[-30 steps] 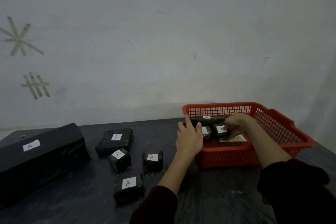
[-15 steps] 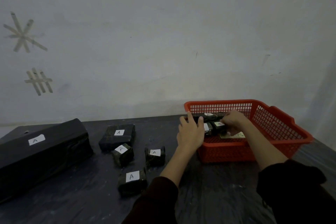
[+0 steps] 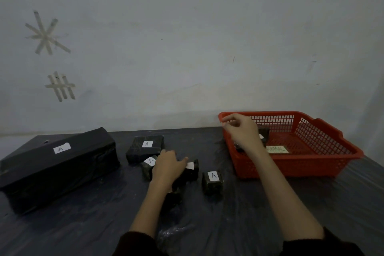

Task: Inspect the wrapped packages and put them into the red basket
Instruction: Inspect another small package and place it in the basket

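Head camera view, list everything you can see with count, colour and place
long package: 1, black, table's left
flat package: 1, black, centre back
small packages: at least 3 outside the basket, black, mid-table
red basket: 1, table's right, holding dark packages and a pale label
table: 1, dark
tape marks: 2, pale, wall
left hand: on a small package
right hand: over the basket, empty

Left hand (image 3: 168,167) palm-down, fingers curled, mid-tabletop — right hand (image 3: 242,131) raised toward the far-right corner, fingers loosely bent, empty
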`<state>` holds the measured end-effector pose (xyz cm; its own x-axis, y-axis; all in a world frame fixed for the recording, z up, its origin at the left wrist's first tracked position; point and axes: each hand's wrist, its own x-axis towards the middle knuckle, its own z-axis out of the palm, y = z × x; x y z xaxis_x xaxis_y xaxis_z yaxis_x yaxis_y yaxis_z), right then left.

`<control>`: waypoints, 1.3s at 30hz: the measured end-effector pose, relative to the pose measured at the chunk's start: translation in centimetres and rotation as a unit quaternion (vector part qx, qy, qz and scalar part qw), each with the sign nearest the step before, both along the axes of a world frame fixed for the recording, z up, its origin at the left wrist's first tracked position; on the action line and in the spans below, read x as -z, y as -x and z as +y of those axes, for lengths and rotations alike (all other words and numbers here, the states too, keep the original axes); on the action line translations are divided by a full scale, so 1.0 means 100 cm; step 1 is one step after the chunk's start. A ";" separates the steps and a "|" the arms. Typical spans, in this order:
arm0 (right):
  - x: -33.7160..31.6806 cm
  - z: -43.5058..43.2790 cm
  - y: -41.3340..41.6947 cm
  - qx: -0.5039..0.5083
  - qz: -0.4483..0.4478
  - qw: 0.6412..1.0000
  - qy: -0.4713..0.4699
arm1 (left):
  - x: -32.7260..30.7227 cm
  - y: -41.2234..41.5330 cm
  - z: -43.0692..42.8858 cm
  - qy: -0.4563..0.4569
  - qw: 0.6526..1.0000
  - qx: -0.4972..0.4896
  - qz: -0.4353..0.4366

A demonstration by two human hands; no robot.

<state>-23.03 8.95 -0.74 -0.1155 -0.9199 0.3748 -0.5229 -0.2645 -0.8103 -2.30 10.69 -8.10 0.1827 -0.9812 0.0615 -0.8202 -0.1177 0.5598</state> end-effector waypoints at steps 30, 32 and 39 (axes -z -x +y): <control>-0.068 0.065 -0.043 -0.275 -0.204 0.939 0.013 | -0.131 0.007 0.072 0.218 0.891 0.131 0.377; -0.067 0.065 -0.044 -0.276 -0.224 0.935 0.013 | -0.130 0.003 0.072 0.184 0.880 0.163 0.406; -0.068 0.065 -0.049 -0.263 -0.271 0.926 0.002 | -0.129 0.002 0.071 0.218 0.869 0.141 0.422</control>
